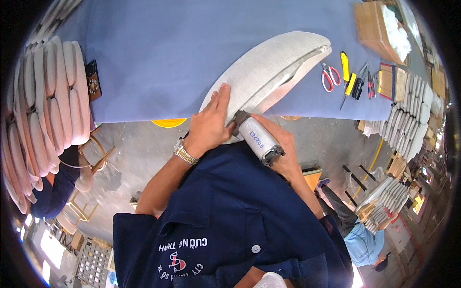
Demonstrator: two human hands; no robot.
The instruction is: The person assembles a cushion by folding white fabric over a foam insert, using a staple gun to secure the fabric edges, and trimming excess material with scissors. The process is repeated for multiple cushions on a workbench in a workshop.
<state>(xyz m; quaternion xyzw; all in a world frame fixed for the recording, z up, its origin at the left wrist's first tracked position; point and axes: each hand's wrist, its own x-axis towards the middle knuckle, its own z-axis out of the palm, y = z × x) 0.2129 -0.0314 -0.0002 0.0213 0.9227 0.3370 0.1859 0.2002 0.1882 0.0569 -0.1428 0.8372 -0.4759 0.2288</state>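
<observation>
A curved cushion (pixel 259 67) covered in light grey fabric lies across the near edge of the blue-covered table (pixel 153 57), its narrow end pointing far right. An open fold of fabric runs along its right side. My left hand (pixel 209 125) holds the cushion's near end, fingers over the top and thumb close to the tool's nose. Wrapped round a grey staple gun (pixel 259 139) with a black nose is my right hand (pixel 283 144). The nose is at the cushion's near edge; whether it touches is hidden. Parts of the right fingers are behind the tool.
Red-handled scissors (pixel 330 79), yellow cutters (pixel 345 66) and pliers (pixel 370 86) lie at the table's right. Behind them stands a cardboard box (pixel 372 31). Stacked grey cushions rise at the left (pixel 53 91) and right. A person in light blue (pixel 362 242) is at lower right.
</observation>
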